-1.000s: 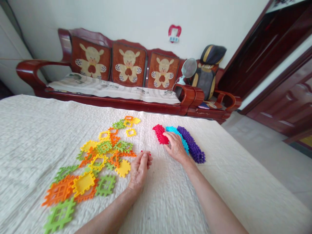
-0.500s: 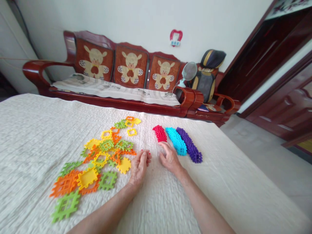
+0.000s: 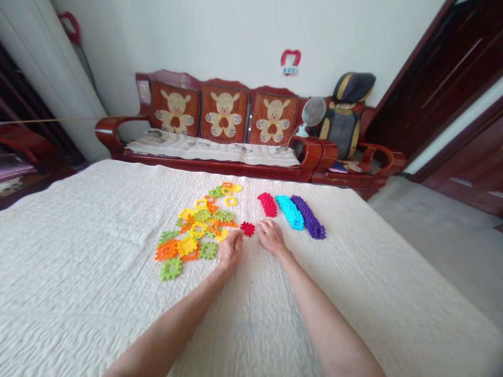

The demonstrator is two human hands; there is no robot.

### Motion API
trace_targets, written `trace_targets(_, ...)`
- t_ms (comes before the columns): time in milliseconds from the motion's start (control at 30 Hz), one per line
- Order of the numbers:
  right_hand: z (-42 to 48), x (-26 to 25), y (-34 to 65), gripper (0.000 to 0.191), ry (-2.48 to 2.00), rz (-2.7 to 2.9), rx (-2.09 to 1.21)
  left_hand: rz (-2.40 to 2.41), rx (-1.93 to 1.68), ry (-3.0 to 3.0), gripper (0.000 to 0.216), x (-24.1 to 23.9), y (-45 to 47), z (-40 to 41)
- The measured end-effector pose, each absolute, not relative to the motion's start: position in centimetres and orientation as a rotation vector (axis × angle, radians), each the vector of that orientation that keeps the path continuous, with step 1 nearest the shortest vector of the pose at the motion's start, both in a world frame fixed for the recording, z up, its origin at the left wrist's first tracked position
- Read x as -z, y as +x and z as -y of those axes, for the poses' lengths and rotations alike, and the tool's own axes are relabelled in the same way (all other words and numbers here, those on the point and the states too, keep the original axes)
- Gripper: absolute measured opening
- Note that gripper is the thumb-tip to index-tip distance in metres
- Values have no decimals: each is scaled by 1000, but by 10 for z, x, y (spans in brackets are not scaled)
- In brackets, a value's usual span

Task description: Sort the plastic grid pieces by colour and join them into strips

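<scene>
Pinched in the fingers of my left hand (image 3: 231, 251) is a red square building piece (image 3: 247, 229) with notched edges, its flat face showing. My right hand (image 3: 272, 238) rests just right of it, fingers apart and holding nothing that I can see. Beyond my right hand lies a row of red pieces (image 3: 268, 204), packed face to face. A light-blue row (image 3: 290, 212) and a purple row (image 3: 308, 217) lie to its right. Left of my left hand spreads a loose heap of yellow pieces (image 3: 187, 245), orange pieces (image 3: 166, 250) and green pieces (image 3: 171, 268).
A cream quilted cover (image 3: 118, 209) spreads under everything. Behind it stands a wooden sofa (image 3: 220, 159) with bear-patterned cushions (image 3: 225, 112). A small fan (image 3: 313, 112) and a chair with a massage cushion (image 3: 341, 128) are at the back right.
My left hand now shows a red square piece that was mostly hidden in its grip. Both hands have moved slightly forward. The view has shifted, showing more of the room's left side.
</scene>
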State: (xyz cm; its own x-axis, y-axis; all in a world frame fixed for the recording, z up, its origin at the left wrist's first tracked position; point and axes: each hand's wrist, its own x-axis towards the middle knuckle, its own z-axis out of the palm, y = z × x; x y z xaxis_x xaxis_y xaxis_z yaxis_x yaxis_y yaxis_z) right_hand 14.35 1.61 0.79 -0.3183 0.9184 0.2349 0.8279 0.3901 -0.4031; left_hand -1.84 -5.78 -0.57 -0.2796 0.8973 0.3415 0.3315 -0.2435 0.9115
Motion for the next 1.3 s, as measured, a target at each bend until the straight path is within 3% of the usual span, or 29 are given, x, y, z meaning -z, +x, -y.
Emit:
trace_targets(133,-18,-20,131,32,-1638,2201,-344,-1571,-1208,2127,27,4,-28,84)
trace_targets(233,-12,-26,117,38,-1734,2162,-375,-1642,-1123,2273,30,5,-28,91)
trace_targets(400,6,-21,100,47,-1808,2066,-327,-1709,-1102,2270,31,10,-28,87)
trace_targets(733,18,-3,102,42,-1639,1956,-131,-1697,-1240,2270,31,15,-28,84)
trace_targets(1100,17,6,103,41,-1551,1895,-65,-1815,-1370,2139,44,29,-28,56)
trace_targets(1300,13,11,104,43,-1527,1820,-115,-1920,-1053,2125,38,8,-22,18)
